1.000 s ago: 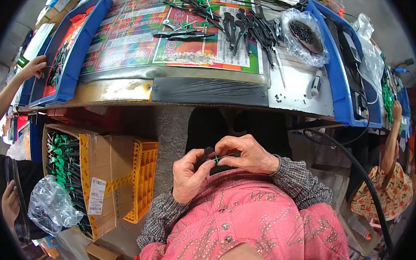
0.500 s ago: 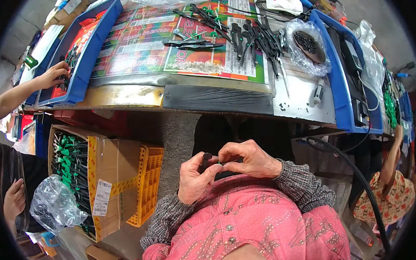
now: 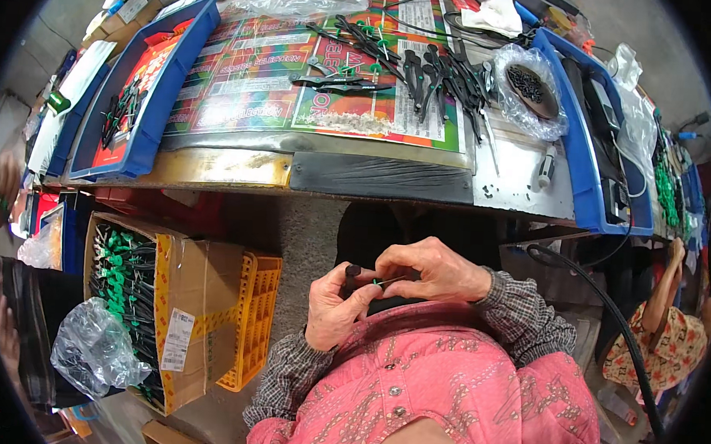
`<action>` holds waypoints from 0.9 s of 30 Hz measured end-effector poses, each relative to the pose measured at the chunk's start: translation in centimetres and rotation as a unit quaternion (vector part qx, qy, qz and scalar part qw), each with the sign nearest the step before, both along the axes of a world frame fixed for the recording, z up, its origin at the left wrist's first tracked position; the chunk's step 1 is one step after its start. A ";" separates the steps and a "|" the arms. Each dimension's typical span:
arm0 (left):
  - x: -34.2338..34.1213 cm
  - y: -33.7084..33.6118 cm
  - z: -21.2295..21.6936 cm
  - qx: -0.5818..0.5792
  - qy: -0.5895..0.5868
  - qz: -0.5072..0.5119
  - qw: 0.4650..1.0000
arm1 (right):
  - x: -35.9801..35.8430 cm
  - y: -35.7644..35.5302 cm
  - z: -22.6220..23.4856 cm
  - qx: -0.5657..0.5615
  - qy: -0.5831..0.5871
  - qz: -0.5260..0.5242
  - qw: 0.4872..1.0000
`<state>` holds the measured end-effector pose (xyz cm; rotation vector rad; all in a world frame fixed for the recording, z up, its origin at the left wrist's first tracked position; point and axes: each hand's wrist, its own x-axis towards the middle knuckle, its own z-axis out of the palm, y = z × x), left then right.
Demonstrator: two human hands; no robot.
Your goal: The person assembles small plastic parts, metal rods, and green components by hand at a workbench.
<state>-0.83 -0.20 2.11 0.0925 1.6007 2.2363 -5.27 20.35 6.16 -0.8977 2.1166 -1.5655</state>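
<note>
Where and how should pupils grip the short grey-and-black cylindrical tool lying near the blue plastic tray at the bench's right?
Grip the tool around its middle, probably best from above, coming over the bench's front edge: it lies lengthwise, one end toward that edge, while the tray's wall stands close on its right.

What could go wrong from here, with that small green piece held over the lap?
1. The green piece sits between the left grip and right grip, away from the table; if it slips, it might fall and be hard to find.
2. The black tools overlap in a heap; lifting one might drag others.
3. The bowl of small black bits sits in loose plastic; a knock could spill some.
</note>
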 end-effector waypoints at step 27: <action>-0.6 -1.9 -1.1 -0.001 0.007 0.074 0.997 | -16.7 5.9 2.2 0.376 0.473 -0.289 0.742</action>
